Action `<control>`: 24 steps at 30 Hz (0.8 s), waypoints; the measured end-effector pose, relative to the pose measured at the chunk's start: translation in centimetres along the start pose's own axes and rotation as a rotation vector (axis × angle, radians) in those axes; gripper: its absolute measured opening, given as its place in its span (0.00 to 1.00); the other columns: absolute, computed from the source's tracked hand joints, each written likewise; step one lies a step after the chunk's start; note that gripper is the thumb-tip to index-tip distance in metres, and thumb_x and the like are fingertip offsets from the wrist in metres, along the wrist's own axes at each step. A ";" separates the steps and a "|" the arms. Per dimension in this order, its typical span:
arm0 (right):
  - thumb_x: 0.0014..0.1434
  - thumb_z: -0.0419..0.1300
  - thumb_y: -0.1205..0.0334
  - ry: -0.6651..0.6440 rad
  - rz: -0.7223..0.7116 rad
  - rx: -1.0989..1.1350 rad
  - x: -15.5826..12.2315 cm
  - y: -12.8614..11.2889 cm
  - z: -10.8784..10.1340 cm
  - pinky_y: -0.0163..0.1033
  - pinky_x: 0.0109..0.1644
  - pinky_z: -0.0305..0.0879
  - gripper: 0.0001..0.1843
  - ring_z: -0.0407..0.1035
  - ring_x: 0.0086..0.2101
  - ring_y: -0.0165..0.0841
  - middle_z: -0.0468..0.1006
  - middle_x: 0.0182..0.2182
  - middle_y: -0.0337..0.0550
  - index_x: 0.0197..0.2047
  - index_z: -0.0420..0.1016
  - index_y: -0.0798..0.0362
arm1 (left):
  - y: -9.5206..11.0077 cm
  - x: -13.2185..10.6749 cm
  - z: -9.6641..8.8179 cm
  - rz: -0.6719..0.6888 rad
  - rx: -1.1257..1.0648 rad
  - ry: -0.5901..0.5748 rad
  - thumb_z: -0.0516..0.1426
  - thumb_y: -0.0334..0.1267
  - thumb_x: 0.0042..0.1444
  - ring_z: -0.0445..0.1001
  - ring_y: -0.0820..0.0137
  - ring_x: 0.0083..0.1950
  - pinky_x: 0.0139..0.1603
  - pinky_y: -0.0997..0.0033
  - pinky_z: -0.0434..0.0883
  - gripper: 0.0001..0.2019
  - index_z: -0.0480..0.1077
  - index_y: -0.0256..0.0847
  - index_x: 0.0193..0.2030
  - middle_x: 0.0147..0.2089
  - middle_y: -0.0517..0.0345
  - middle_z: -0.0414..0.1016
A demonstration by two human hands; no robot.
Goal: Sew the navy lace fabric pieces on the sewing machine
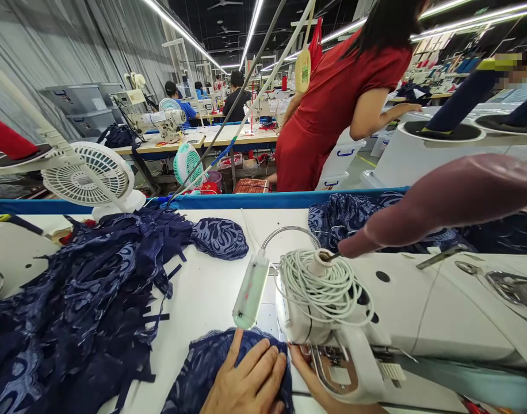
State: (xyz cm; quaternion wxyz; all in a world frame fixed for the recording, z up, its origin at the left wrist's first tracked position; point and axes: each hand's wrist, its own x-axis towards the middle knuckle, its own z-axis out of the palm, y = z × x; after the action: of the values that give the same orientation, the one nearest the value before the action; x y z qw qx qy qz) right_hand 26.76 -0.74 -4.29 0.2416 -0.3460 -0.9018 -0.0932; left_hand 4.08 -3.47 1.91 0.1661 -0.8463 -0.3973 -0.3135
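Observation:
My left hand (248, 376) lies flat on a navy lace fabric piece (190, 374), fingers stretched out, with the index fingertip just below a small lamp. The fabric's right edge reaches the front of a white sewing machine (362, 356). Beside that edge is my right hand (309, 376), partly covered by the machine head; its fingertips are hidden, so I cannot tell whether they grip the cloth. Over both, the lit lamp (250, 290) hangs on a bendy metal neck. A coil of pale cord (328, 284) sits on top of the machine.
Navy lace cloth and strips (86, 287) heap at left, beside a white fan (88, 172). Another lace piece (220, 237) lies behind, and more lace (345, 215) at the back right. A mauve tapered object (440, 201) juts over the machine. A person in red (328, 115) stands beyond.

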 end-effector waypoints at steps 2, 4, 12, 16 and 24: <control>0.50 0.50 0.81 -0.046 -0.099 -0.133 0.8 0.1 -1.2 0.44 0.41 0.74 0.33 0.78 0.40 0.42 0.84 0.42 0.43 0.55 0.75 0.47 | 0.1 0.1 0.0 -0.016 -0.007 0.010 0.53 0.40 0.67 0.75 0.68 0.51 0.76 0.48 0.31 0.14 0.75 0.35 0.50 0.45 0.60 0.80; 0.51 0.51 0.80 -0.048 -0.141 -0.176 1.6 0.2 -2.3 0.44 0.42 0.73 0.30 0.77 0.41 0.42 0.83 0.43 0.43 0.52 0.77 0.47 | 0.1 0.1 0.1 -0.022 -0.012 0.018 0.53 0.40 0.67 0.75 0.69 0.51 0.76 0.48 0.32 0.14 0.75 0.35 0.49 0.45 0.60 0.80; 0.55 0.47 0.79 -0.017 -0.233 -0.154 3.9 -0.1 -3.8 0.45 0.33 0.68 0.26 0.76 0.34 0.38 0.83 0.46 0.40 0.47 0.78 0.49 | 0.2 -0.2 0.1 -0.016 -0.023 -0.024 0.55 0.41 0.65 0.74 0.68 0.52 0.76 0.47 0.37 0.13 0.74 0.36 0.50 0.47 0.58 0.79; 0.55 0.49 0.78 0.022 -0.198 -0.050 4.4 0.1 -3.7 0.43 0.36 0.67 0.22 0.76 0.33 0.37 0.83 0.41 0.41 0.44 0.77 0.49 | 0.2 -0.3 0.1 -0.022 -0.037 -0.013 0.55 0.41 0.65 0.74 0.67 0.53 0.77 0.48 0.36 0.13 0.74 0.36 0.50 0.47 0.58 0.79; 0.59 0.51 0.76 0.107 -0.187 -0.058 4.5 0.9 -4.7 0.40 0.41 0.73 0.20 0.76 0.33 0.36 0.83 0.32 0.45 0.48 0.78 0.50 | 0.1 -0.5 0.2 -0.046 -0.057 -0.073 0.55 0.40 0.64 0.73 0.66 0.55 0.75 0.46 0.26 0.15 0.72 0.36 0.54 0.49 0.56 0.78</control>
State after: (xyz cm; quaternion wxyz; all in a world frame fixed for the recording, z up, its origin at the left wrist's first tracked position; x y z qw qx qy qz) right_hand 26.24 0.95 2.00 0.2694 -0.2617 -0.9129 -0.1598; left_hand 4.03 -3.74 1.40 0.1200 -0.8523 -0.4131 -0.2975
